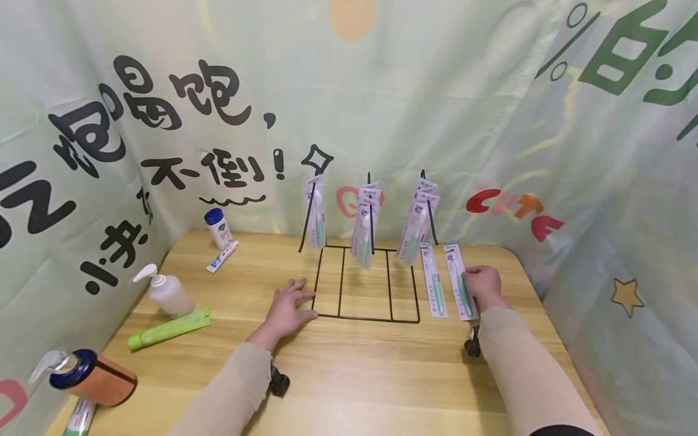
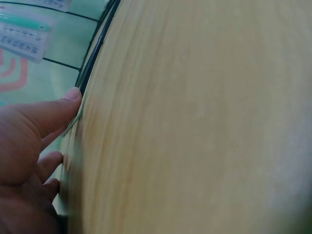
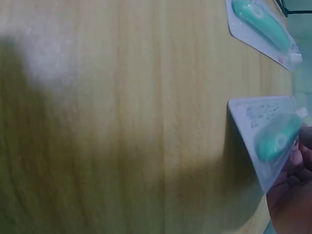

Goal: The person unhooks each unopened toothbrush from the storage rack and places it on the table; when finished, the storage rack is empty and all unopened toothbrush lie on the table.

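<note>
A black wire display rack [image 1: 365, 320] stands on the wooden table, with packaged toothbrushes [image 1: 364, 233] hanging from its three hooks. My left hand [image 1: 285, 310] rests at the rack's front left corner, its thumb [image 2: 73, 95] touching the wire and its fingers spread loosely. On the right, my right hand [image 1: 484, 284] pinches the edge of a packaged toothbrush [image 1: 458, 281] with a green handle. In the right wrist view that package [image 3: 265, 129] looks tilted up off the table on the hand's side. Another packaged toothbrush [image 1: 434, 281] lies flat between it and the rack.
Along the left side are a white bottle with a blue cap [image 1: 219, 229], a small tube [image 1: 222, 256], a white pump bottle [image 1: 171, 293], a green tube [image 1: 169, 329], an orange pump bottle [image 1: 106, 378] and another tube [image 1: 80, 418]. A printed curtain [image 1: 436, 97] surrounds the table.
</note>
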